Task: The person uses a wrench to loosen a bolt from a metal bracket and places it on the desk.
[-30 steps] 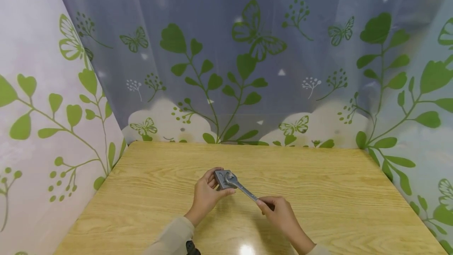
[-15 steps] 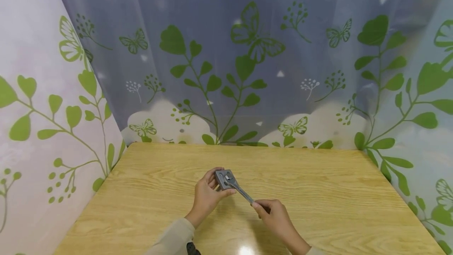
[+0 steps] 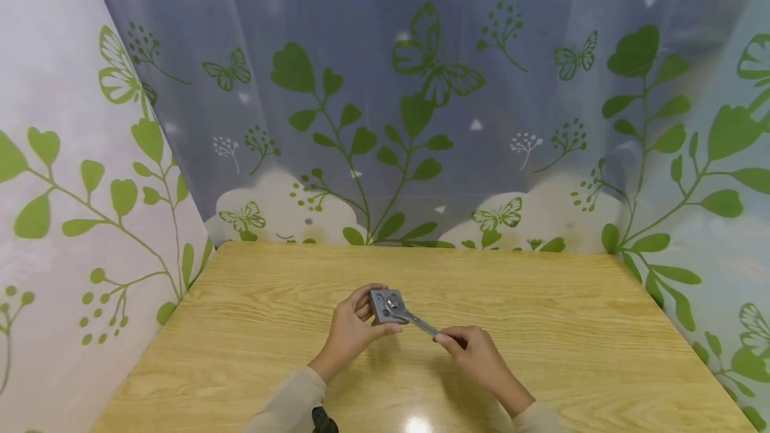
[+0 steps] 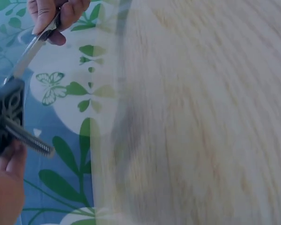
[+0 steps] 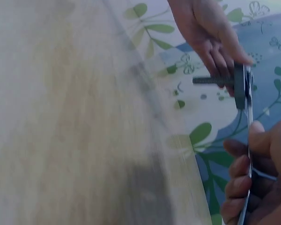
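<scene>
My left hand point(image 3: 349, 329) holds a grey square plate point(image 3: 375, 314) with several holes, gripping it by its edges above the table. A threaded bolt point(image 5: 207, 80) runs through the plate, its shank sticking out on the side away from the wrench. On the plate's upward face, the end of a silver wrench point(image 3: 421, 323) sits around the bolt's head. My right hand point(image 3: 481, 359) pinches the far end of the wrench handle, thumb on top. In the left wrist view, the bolt's shank point(image 4: 33, 139) points out past the plate, and the wrench slants up to the right hand.
Below both hands lies a wood-grain table point(image 3: 271, 326). Patterned curtains point(image 3: 361, 119) with green leaves and butterflies stand along its back and sides. A dark band point(image 3: 325, 419) shows at the left sleeve.
The wrench's handle swung down and left half a second ago, its head tilting at the bolt; now it is back up and right with the right hand. The plate has shifted slightly right.
</scene>
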Available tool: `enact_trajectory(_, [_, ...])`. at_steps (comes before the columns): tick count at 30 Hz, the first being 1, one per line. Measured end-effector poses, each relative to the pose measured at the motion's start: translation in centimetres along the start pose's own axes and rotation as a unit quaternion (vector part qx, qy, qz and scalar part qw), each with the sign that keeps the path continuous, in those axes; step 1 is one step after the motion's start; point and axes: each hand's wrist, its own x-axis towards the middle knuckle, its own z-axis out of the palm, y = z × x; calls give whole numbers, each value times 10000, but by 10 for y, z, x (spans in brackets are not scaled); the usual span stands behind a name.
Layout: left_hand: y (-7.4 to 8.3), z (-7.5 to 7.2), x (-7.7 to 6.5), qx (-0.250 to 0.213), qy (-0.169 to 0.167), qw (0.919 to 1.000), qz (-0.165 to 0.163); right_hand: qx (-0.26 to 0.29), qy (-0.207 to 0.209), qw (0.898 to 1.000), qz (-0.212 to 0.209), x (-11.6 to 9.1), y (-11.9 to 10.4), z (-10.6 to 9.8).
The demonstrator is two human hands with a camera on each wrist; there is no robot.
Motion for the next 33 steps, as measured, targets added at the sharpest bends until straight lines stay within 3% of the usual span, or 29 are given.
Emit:
enact_trajectory(10, [12, -12, 1, -425, -984, 9941, -135, -368, -769, 9945, -606, 35, 18, -37])
enact_trajectory(18, [14, -12, 0, -455, -1666, 9849, -103, -1010, -1308, 9777, -1299, 67, 15, -62])
enact_trajectory(25, [8, -8, -5, -497, -2401, 9692, -238, -1125, -2070, 9587, -1591, 93, 1, -76])
enact_trajectory(29, [5, -6, -6, -536, -2521, 9656, -335, -1225, -2202, 9531, -1678, 98, -6, -79])
enact_trajectory(33, [4, -5, -5, -574, -2531, 9650, -369, -1265, -2188, 9558, -1501, 96, -8, -81])
